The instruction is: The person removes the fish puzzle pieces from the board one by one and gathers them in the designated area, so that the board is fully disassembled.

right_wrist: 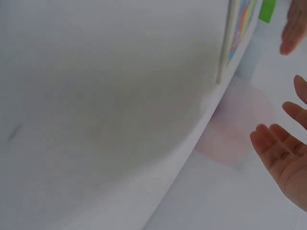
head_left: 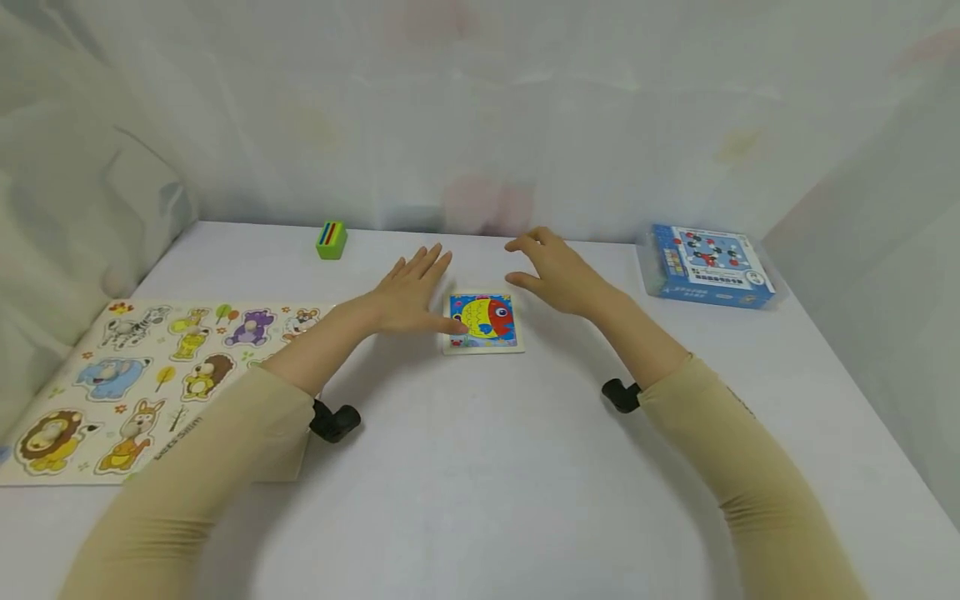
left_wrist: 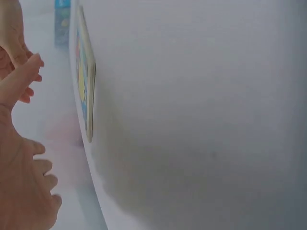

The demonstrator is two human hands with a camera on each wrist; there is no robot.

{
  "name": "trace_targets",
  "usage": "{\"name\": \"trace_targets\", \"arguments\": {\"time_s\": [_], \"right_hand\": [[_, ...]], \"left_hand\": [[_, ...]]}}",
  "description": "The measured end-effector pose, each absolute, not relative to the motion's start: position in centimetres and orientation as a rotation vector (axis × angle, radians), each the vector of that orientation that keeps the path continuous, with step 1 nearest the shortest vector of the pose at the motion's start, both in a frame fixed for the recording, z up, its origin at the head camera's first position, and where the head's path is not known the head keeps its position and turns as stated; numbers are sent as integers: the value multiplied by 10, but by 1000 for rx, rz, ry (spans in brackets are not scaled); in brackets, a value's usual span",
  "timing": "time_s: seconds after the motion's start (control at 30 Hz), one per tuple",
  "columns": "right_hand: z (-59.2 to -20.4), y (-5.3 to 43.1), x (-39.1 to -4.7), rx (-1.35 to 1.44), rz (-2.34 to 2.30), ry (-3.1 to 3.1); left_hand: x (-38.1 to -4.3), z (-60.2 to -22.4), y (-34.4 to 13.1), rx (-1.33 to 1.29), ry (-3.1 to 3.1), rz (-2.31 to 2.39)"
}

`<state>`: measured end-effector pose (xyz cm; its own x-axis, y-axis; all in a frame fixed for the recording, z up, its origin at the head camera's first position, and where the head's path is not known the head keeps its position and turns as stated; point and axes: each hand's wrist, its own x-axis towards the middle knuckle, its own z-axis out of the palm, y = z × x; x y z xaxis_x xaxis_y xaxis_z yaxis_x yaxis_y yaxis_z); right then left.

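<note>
A small square fish puzzle (head_left: 491, 321), with a yellow and red fish on blue, lies flat on the white table between the hands. To its left, my left hand (head_left: 411, 293) hovers with fingers spread, the thumb overlapping the puzzle's left side in the head view. My right hand (head_left: 553, 273) is raised at the puzzle's upper right, fingers slightly bent and nothing in them. In the left wrist view the puzzle (left_wrist: 85, 81) shows edge-on, and the left hand (left_wrist: 24, 177) is held above the table level. The right wrist view has the right hand (right_wrist: 288, 158) off the puzzle's edge.
A large animal peg board (head_left: 172, 392) covers the table's left side, partly under the left forearm. Near the back edge stands a small green block (head_left: 332, 240) with coloured stripes. A blue box (head_left: 708, 265) in clear packaging sits at the back right. Fabric hangs behind the table.
</note>
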<state>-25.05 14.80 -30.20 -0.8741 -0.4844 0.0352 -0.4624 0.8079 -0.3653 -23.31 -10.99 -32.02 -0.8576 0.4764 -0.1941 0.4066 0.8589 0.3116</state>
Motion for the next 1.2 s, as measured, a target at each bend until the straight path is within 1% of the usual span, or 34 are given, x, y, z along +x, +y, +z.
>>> {"name": "trace_targets", "arguments": {"time_s": [0.23, 0.43, 0.67, 0.97, 1.2], "right_hand": [[-300, 125, -258, -772, -798, 2792], [-308, 111, -267, -738, -900, 2656], [-316, 101, -275, -688, -871, 2584], [-323, 93, -282, -712, -829, 2525], [-331, 87, -285, -700, -781, 2520]], "left_hand": [[-248, -329, -116, 692, 2619, 551], [-254, -333, -122, 668, 2510, 642], [-260, -341, -129, 643, 2468, 629], [-261, -349, -135, 695, 2462, 654], [-262, -359, -138, 732, 2481, 788]]}}
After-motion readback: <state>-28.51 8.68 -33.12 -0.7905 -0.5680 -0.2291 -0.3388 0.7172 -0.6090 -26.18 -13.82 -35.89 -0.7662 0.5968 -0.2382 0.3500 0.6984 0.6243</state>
